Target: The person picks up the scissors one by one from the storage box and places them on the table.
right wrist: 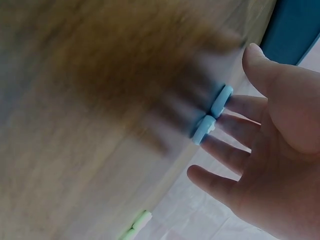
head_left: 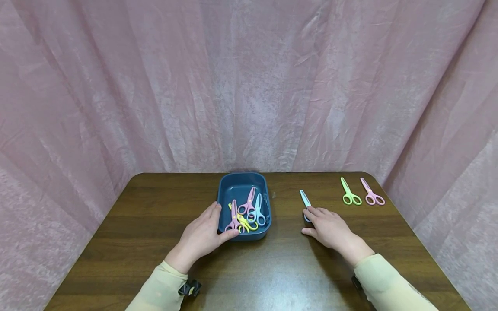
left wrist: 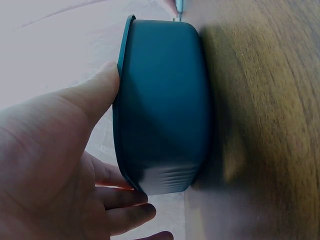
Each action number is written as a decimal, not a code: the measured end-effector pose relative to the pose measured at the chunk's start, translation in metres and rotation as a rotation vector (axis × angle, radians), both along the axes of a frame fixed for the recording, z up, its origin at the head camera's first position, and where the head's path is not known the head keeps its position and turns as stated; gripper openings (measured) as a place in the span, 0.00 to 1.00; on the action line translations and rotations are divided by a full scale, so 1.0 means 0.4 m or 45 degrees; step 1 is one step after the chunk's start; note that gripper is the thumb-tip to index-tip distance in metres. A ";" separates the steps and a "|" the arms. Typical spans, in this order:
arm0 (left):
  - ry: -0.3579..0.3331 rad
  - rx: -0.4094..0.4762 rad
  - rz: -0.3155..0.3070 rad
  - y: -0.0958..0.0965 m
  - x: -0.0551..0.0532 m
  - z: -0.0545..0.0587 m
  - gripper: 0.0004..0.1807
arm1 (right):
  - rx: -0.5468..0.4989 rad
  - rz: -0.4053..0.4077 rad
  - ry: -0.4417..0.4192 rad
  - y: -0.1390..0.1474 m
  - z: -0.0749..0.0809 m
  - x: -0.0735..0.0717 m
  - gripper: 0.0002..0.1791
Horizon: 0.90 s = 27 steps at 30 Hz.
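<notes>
My left hand (head_left: 200, 235) rests against the left side of a dark blue plastic bin (head_left: 243, 176), its thumb at the near rim and its fingers fairly straight along the side. Inside the bin lie several scissors: pink scissors (head_left: 234, 214), yellow scissors (head_left: 250, 224), light blue scissors (head_left: 258, 209) and a second pink pair (head_left: 250, 199). To the right, my right hand (head_left: 330, 226) reaches over another pair of light blue scissors (head_left: 305, 198) on the table. Its extended fingertips touch the handle loops (right wrist: 204, 130), with the thumb held apart. In the head view the hand partly hides those loops.
Light green scissors (head_left: 351, 198) and pink scissors (head_left: 374, 198) lie side by side near the far right corner of the brown wooden table (head_left: 155, 207). Behind the table's far edge hangs a pink curtain (head_left: 249, 86), which continues along the right side.
</notes>
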State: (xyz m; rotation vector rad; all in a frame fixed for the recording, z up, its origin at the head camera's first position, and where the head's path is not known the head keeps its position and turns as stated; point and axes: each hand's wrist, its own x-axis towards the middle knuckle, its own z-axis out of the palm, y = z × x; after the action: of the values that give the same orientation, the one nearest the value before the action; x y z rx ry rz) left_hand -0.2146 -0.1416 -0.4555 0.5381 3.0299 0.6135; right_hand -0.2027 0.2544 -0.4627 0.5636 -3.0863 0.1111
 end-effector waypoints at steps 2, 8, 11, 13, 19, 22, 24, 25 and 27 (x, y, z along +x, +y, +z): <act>0.002 0.000 -0.001 0.000 0.000 0.000 0.60 | 0.006 -0.013 -0.015 0.001 0.001 -0.008 0.36; 0.010 0.004 -0.001 0.000 -0.001 -0.001 0.60 | 0.021 -0.032 -0.036 0.005 0.011 -0.024 0.37; 0.019 0.004 -0.004 0.000 0.000 -0.003 0.60 | 0.024 -0.045 -0.039 0.009 0.011 -0.033 0.37; 0.025 0.004 -0.006 0.000 0.000 -0.003 0.60 | 0.026 -0.053 -0.038 0.013 0.009 -0.040 0.37; 0.033 0.000 -0.006 -0.001 0.000 -0.005 0.59 | 0.025 -0.090 -0.060 0.029 -0.001 -0.063 0.37; 0.031 0.001 -0.005 0.000 -0.001 -0.004 0.59 | 0.030 -0.108 -0.069 0.037 -0.004 -0.075 0.37; 0.028 0.003 -0.004 0.000 -0.001 -0.004 0.59 | 0.037 -0.120 -0.074 0.041 -0.004 -0.081 0.38; 0.026 0.003 -0.004 0.000 -0.001 -0.003 0.60 | 0.040 -0.124 -0.076 0.043 -0.003 -0.084 0.37; 0.025 0.004 -0.003 0.001 0.000 -0.002 0.60 | 0.050 -0.129 -0.072 0.047 -0.001 -0.090 0.37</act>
State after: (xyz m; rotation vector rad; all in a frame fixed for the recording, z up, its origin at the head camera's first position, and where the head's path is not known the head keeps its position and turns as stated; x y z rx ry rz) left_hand -0.2147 -0.1414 -0.4564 0.5515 3.0465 0.6168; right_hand -0.2388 0.2732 -0.4632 0.4108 -3.1710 0.0679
